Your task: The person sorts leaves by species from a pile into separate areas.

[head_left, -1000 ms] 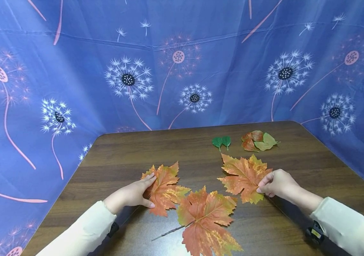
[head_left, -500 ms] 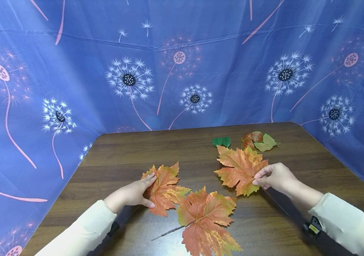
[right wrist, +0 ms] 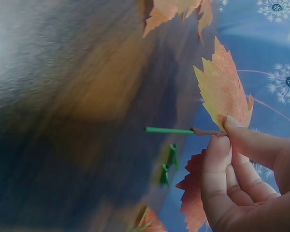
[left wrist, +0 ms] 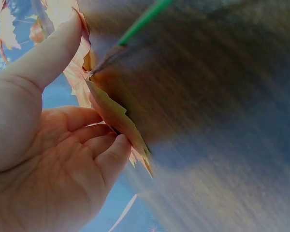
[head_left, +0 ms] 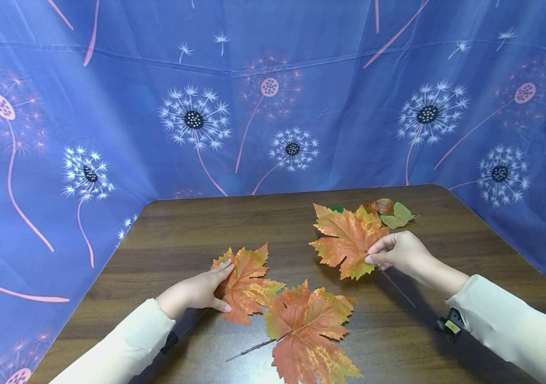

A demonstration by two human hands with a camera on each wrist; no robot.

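Observation:
An orange maple leaf (head_left: 347, 240) hangs raised over the right side of the table in the head view. My right hand (head_left: 402, 253) pinches it at the base of its stem; in the right wrist view the brown stem with its green end (right wrist: 169, 130) sticks out past the thumb and forefinger. On another maple leaf (head_left: 248, 282), left of centre, rests my left hand (head_left: 198, 290) with fingers extended and thumb apart. In the left wrist view the left hand's thumb and fingertips touch this leaf (left wrist: 113, 111). A third maple leaf (head_left: 306, 336) lies at the front centre, stem pointing left.
Behind the raised leaf, a reddish leaf (head_left: 382, 206) and a yellow-green leaf (head_left: 399, 215) lie near the back of the brown wooden table (head_left: 196, 229). Dark green leaves (head_left: 337, 208) are mostly hidden there. A blue dandelion-print cloth (head_left: 340, 80) hangs around the back and sides.
My right hand has lifted its maple leaf and carried it left and toward the back, so it now covers most of the green leaves. The left hand stays put.

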